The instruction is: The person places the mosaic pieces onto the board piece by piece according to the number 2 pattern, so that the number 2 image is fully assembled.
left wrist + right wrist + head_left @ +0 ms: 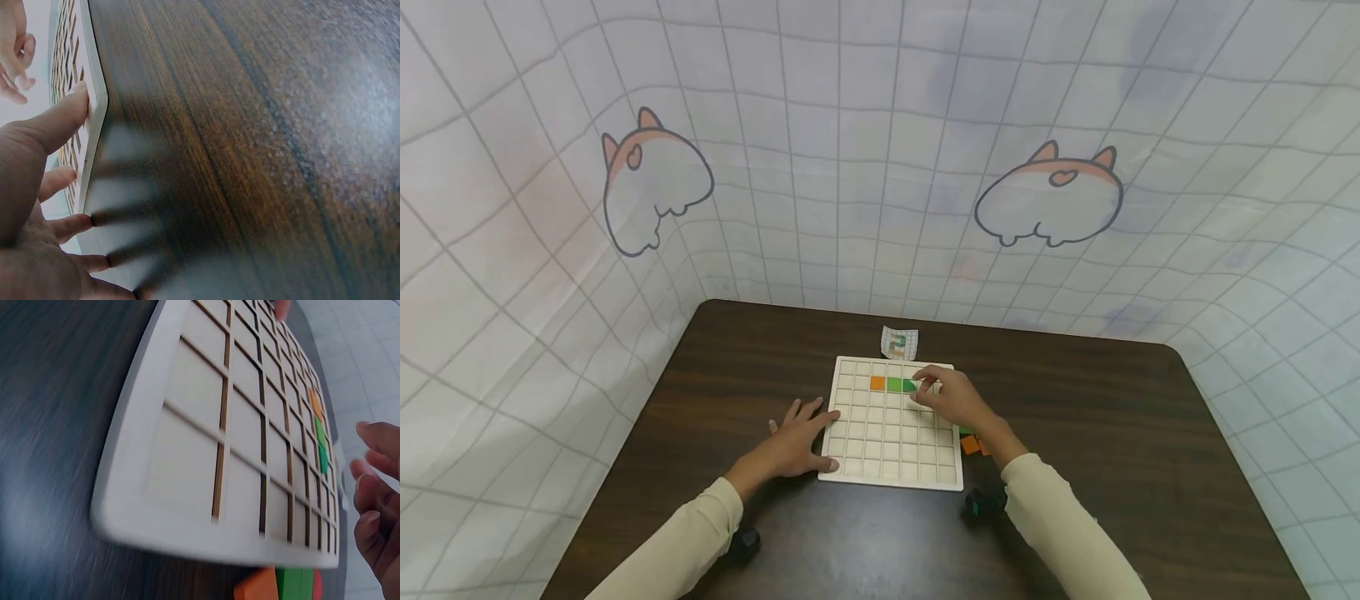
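A white grid board (880,477) lies on the table, divided into square cells. In one row near its far edge sit an orange tile (877,383), a light green tile (894,385) and a dark green tile (909,386), side by side. My left hand (790,446) is spread at the board's left side; its thumb and index finger rest on the rim, the other fingers on the table. Above the dark green tile hovers my right hand (951,398), fingers loosely bent. In the right wrist view, that hand (378,500) shows nothing between its fingertips.
Loose orange tiles (971,445) and green blocks (294,584) lie by the board's right edge, partly behind the right arm. A small paper with a coloured pattern (899,342) lies beyond the board. Dark objects (981,505) sit near both forearms. A patterned curtain (865,167) surrounds the table.
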A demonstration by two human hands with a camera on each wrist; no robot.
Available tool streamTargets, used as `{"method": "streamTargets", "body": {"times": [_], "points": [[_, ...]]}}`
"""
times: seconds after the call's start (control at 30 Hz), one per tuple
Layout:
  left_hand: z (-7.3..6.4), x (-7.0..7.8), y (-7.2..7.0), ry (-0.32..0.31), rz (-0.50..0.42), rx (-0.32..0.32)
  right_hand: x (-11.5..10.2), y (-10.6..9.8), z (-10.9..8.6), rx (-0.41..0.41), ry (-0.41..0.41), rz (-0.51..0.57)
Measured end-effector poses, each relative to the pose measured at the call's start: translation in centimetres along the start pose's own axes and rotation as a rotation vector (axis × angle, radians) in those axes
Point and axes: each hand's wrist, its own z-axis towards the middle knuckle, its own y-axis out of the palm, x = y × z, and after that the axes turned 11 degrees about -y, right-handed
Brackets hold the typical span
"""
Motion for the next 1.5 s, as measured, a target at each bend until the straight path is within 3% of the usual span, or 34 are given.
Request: {"method": "streamTargets", "body": {"times": [0.7,1.1,1.5], "points": [[0.1,-0.1,0.2,-0.004,0.001,0.002,3.1,-6.3,-7.7,0.021,0.058,-0.006],[0.3,-0.1,0.5,0.004,-0.002,0.001,6.2,-7.3,-12.0,-0.014,0.061,-0.019],[0.2,-0.3,0.4,-0.006,-0.001,0.000,7.3,-7.0,-13.1,-0.093,0.045,-0.130]]}}
